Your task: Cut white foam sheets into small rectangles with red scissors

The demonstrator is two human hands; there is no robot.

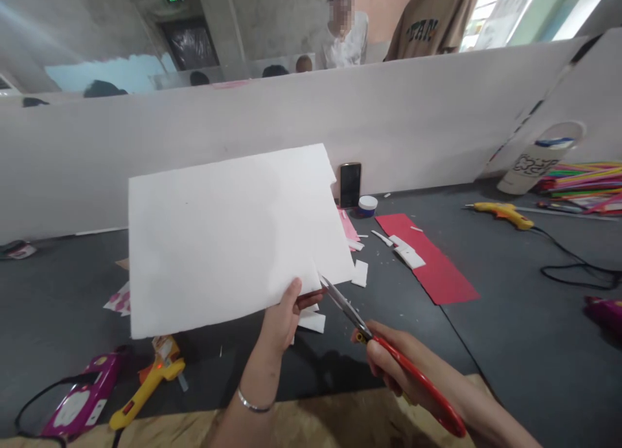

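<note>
My left hand (282,318) pinches the lower edge of a large white foam sheet (228,234) and holds it up over the dark table (525,331). Red-handled scissors (389,351) are gripped in my right hand (393,364). Their blades meet the sheet's lower right edge, just right of my left thumb. Small white offcuts (359,273) lie on the table below the sheet.
A red sheet (437,267) with white scraps lies to the right. Yellow glue guns rest at front left (146,386) and back right (503,213), the latter with a black cable. A phone (350,184) leans on the white partition (389,111). Colored straws (583,182) lie far right. Two people stand behind the partition.
</note>
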